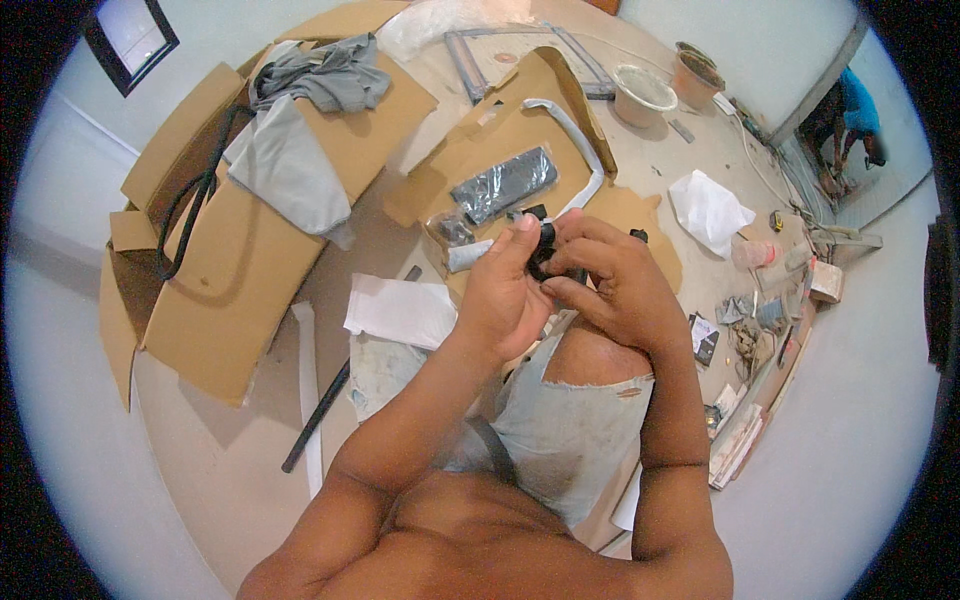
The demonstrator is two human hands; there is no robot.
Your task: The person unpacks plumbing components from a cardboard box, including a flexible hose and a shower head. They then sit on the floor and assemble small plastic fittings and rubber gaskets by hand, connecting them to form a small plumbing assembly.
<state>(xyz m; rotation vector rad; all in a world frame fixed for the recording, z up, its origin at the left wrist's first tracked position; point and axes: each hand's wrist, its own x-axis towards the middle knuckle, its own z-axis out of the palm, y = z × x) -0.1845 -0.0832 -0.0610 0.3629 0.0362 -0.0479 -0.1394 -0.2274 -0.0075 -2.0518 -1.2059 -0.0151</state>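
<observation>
A small black curved part [541,256] is held between my two hands above my knees. My left hand [508,290] is closed round its left side, the thumb pressed near the top. Fingers bent, my right hand [615,275] grips the same part from the right. The fingers hide much of it, so its full shape cannot be made out. Just beyond my hands, a dark flat piece in transparent plastic [505,185] lies on a cardboard sheet [530,100]. A small plastic bag of parts [452,230] and a curved tube in pale wrapping [590,150] lie there too.
A large cardboard box [240,270] with grey cloths [290,165] and a black looped tube [190,215] fills the left. A black bar [318,418] lies on the floor. Two buckets [643,95], a white bag [708,212] and scattered scraps are right. Another person [857,115] bends in the doorway.
</observation>
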